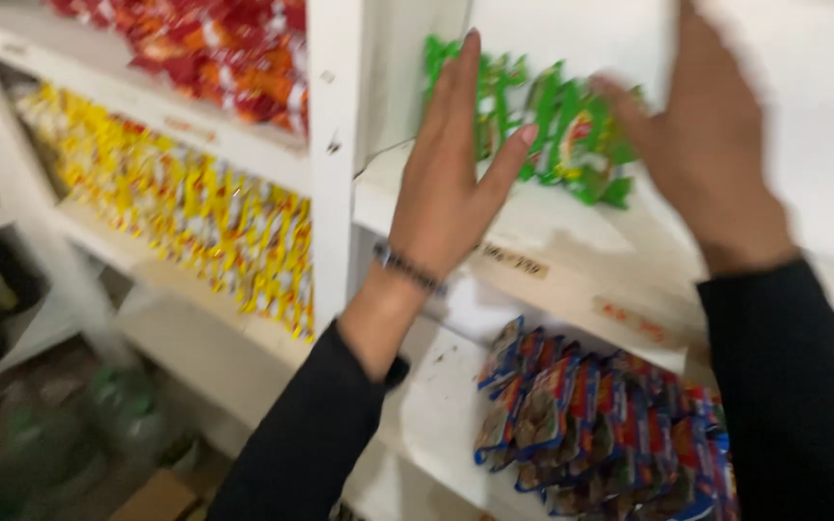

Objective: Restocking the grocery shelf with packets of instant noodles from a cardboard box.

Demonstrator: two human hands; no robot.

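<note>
My left hand [451, 169] is raised flat, fingers straight and apart, in front of a row of green snack packets [557, 125] on a white shelf [533, 232]. It holds nothing. My right hand [707, 145] is also flat and spread, blurred by motion, on the right side of the same green packets. The packets stand between the two palms; whether either hand touches them I cannot tell. Both arms wear black sleeves, and a bracelet sits on the left wrist.
Red packets [224, 53] fill the upper left shelf and yellow packets [195, 222] the one below. Red-and-blue packets [610, 425] lie on the lower right shelf. A white upright post [335, 145] divides the shelving. A cardboard box [156, 497] sits on the floor.
</note>
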